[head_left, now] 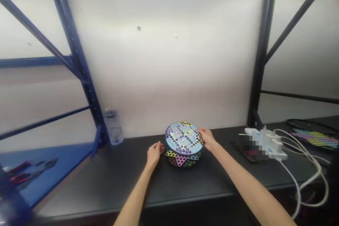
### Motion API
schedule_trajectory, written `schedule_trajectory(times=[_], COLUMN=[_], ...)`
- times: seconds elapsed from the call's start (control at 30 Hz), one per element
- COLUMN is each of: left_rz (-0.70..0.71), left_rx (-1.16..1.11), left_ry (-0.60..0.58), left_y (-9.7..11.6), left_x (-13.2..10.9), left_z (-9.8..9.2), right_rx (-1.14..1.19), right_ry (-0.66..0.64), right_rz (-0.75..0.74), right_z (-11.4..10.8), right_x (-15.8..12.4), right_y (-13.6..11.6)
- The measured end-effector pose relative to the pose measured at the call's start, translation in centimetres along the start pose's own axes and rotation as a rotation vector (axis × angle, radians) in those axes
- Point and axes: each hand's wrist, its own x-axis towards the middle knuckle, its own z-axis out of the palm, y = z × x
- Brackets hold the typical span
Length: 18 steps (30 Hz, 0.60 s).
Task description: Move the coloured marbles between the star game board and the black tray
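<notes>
Where bench [106, 187] meets wall [169, 60], hands [153, 155] flanking checkerboard [184, 137]

Round game tin [183, 138]: printed metal by look, glossy lid. Under it, matt black tabletop [127, 187]. Left of tin: clear smooth plastic bottle [113, 127], blue painted steel upright [91, 95]. Right of tin: white plastic power strip [265, 141].

We get bright, even light across the white wall [169, 60], paling to glare in a broad upper band. Soft shadow gathers under the round Chinese checkers box [184, 138]. The blue steel rack [75, 54] leans with wide-lens distortion and smears into blur toward the desk's [132, 190] near left corner, while a blocky pixelated patch [250, 147] sits right.
</notes>
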Motion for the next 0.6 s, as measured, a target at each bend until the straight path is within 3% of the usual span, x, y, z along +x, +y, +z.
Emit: schedule_trajectory(times=[0.1,0.23,0.5,0.6], left_rz=[-0.006,0.134,0.197,0.212], left_rx=[-0.003,0.146,0.242,0.258], left_ry=[-0.066,-0.111,-0.168,-0.168], left_y=[-0.3,0.2,-0.1,-0.2], left_x=[0.0,-0.8,-1.0,-1.0], left_z=[0.1,0.4,0.6,0.7], right_rx=[-0.280,-0.571,-0.802,-0.792], right_ry=[0.027,0.116,0.086,0.037], right_rz=[-0.036,-0.190,-0.388,-0.381], right_z=[-0.8,-1.6,0.5,0.3], right_x=[0.3,0.1,-0.4,-0.1], right_y=[3.2,4.6,5.8,6.1])
